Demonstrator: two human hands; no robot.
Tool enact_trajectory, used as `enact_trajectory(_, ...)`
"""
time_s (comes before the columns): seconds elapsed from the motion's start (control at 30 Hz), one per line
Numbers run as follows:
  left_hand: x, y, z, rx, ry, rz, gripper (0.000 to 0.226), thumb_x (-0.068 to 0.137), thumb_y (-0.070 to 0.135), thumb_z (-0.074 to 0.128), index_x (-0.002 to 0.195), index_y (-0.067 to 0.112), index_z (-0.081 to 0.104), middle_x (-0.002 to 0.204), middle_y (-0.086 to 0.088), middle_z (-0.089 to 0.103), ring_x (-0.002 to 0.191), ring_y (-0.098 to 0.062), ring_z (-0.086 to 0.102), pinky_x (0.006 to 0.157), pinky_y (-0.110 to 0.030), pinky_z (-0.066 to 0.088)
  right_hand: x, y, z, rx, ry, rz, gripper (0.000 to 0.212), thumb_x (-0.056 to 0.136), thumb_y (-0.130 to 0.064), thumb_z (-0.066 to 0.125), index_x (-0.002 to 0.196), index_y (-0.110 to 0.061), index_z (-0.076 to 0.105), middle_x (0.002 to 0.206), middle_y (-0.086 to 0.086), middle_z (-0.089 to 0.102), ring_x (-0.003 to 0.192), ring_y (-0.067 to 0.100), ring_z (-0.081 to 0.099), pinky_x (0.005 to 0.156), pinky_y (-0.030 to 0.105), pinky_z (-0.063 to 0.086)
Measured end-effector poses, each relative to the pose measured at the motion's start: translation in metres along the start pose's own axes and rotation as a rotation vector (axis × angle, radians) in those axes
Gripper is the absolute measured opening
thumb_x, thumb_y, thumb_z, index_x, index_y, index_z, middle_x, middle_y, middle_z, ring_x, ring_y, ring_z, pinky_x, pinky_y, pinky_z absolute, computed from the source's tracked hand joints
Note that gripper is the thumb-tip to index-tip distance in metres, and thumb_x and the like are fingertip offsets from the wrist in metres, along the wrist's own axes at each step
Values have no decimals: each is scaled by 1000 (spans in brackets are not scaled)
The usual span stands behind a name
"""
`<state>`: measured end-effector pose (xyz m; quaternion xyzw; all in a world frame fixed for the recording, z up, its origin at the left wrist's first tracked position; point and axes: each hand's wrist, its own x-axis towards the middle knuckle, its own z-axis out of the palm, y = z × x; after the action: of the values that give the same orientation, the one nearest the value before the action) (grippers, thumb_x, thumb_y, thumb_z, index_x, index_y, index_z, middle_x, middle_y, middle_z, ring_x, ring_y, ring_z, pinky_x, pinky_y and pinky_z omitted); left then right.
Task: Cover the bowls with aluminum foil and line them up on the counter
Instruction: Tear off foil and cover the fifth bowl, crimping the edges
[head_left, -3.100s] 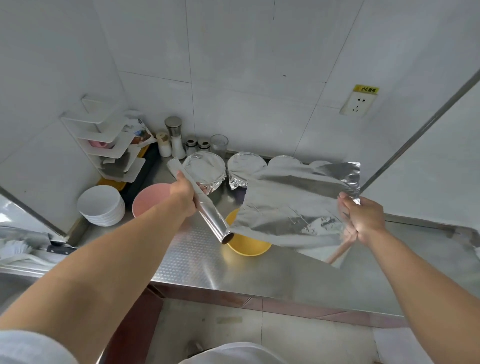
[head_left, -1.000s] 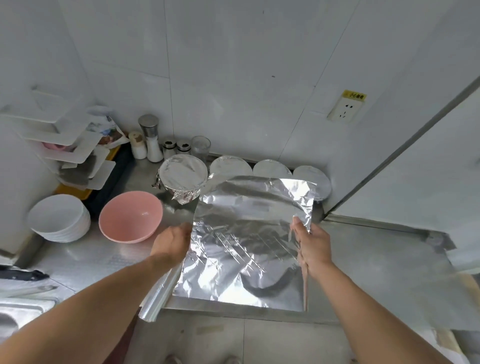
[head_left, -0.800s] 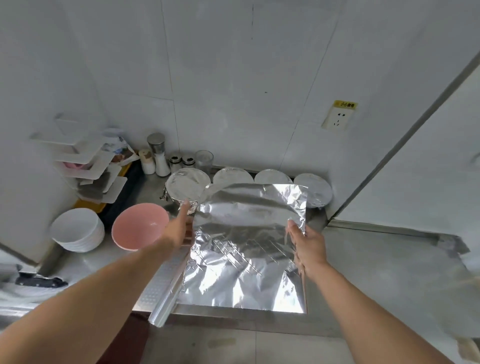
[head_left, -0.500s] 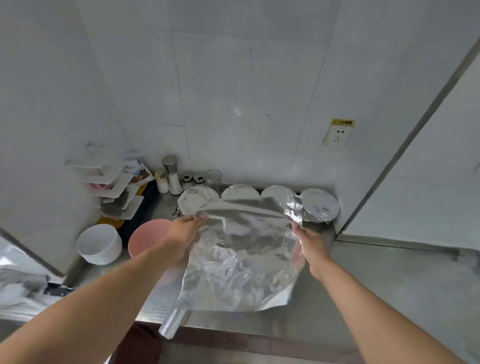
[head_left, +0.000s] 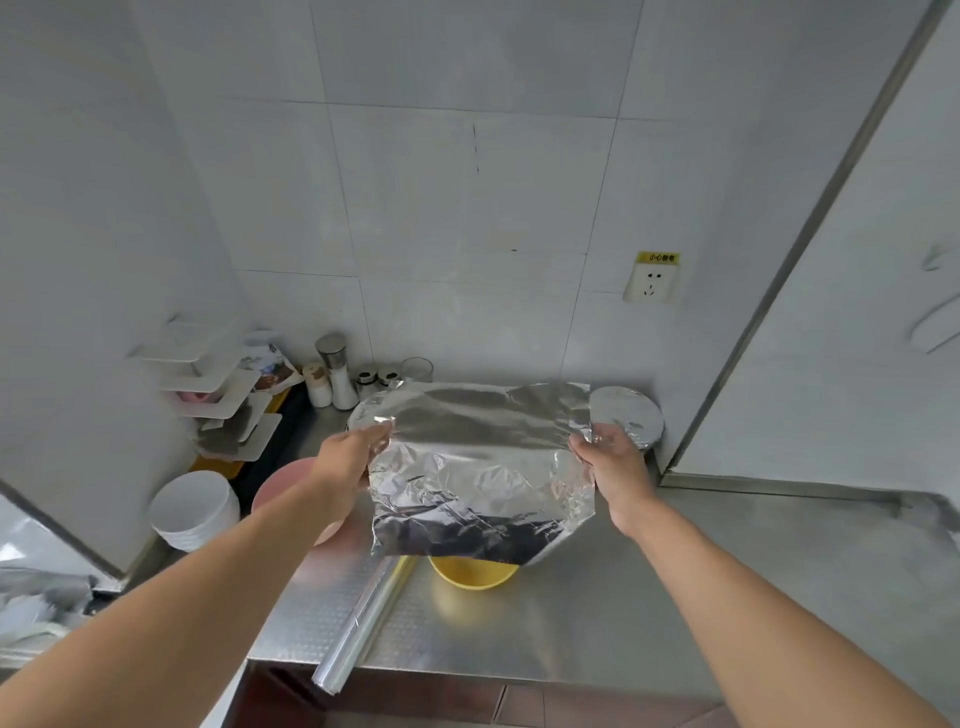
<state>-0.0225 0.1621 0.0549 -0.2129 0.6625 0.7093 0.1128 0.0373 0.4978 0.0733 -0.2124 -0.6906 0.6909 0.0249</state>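
A crinkled, silvery sheet of aluminum foil (head_left: 480, 467) hangs spread in the air, pinched at its upper left corner by the left hand (head_left: 349, 457) and at its upper right corner by the right hand (head_left: 615, 462). Below it a yellow bowl (head_left: 472, 574) stands upright and uncovered on the steel bench (head_left: 675, 597), only its near side showing under the sheet's lower edge. A foil-covered bowl (head_left: 626, 415) sits at the back by the wall. The foil roll (head_left: 363, 623) lies just left of the yellow bowl, its end overhanging the bench's front edge. A pink bowl (head_left: 275, 488) sits to the left, largely hidden by the forearm.
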Motion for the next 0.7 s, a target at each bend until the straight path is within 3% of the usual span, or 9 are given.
enact_trajectory(0.07,-4,1,2,4,4,30,22,88,29,79,101,11,76,81,-5,62,83,-23,53,82,-38,41,1,2,-4,-44,-14,-76,58,95,-14,71,144,-33,47,119,3,66,92,9,69,77,23,53)
enact_trajectory(0.17,-8,2,2,-13,39,84,29,85,14,83,109,17,67,87,-9,70,78,-21,60,80,-38,48,2,-3,-8,-118,-57,-138,75,97,-13,68,146,-59,35,136,-4,59,102,2,70,101,34,52)
enact_trajectory(0.23,-9,2,1,20,60,117,43,85,11,81,120,26,61,88,-9,72,73,-19,61,71,-35,50,-1,-7,-10,-153,-73,-165,74,98,-11,66,146,-58,35,133,-16,54,100,-2,70,97,24,50)
enact_trajectory(0.33,-10,2,1,38,50,162,46,89,8,74,124,35,60,83,-7,71,71,-17,60,66,-31,46,-3,-11,-16,-120,-89,-176,71,98,-7,63,147,-51,38,93,-8,63,69,-2,63,73,10,49)
enact_trajectory(0.4,-13,6,2,44,11,171,43,92,6,70,121,36,63,75,-1,68,68,-15,57,67,-29,44,-3,-12,-20,-110,-120,-175,66,100,-5,59,145,-49,41,73,-3,55,64,8,50,61,12,45)
enact_trajectory(0.5,-16,10,2,59,-54,179,40,94,8,70,124,34,66,72,1,67,67,-14,54,67,-30,43,1,-13,-23,-95,-142,-136,59,101,-7,57,148,-43,47,74,5,47,63,16,43,59,25,39)
enact_trajectory(0.6,-19,12,1,54,-56,216,43,95,11,71,131,35,65,77,-4,66,70,-16,53,68,-33,42,2,-18,-24,-64,-106,-24,71,99,-17,64,153,-48,31,91,5,62,88,13,68,81,31,43)
enact_trajectory(0.7,-22,12,0,168,-73,289,56,94,16,74,142,37,55,73,-5,65,71,-19,56,76,-40,51,5,-17,-23,-108,-30,50,77,97,-12,62,153,-51,26,84,6,66,70,12,56,63,31,33)
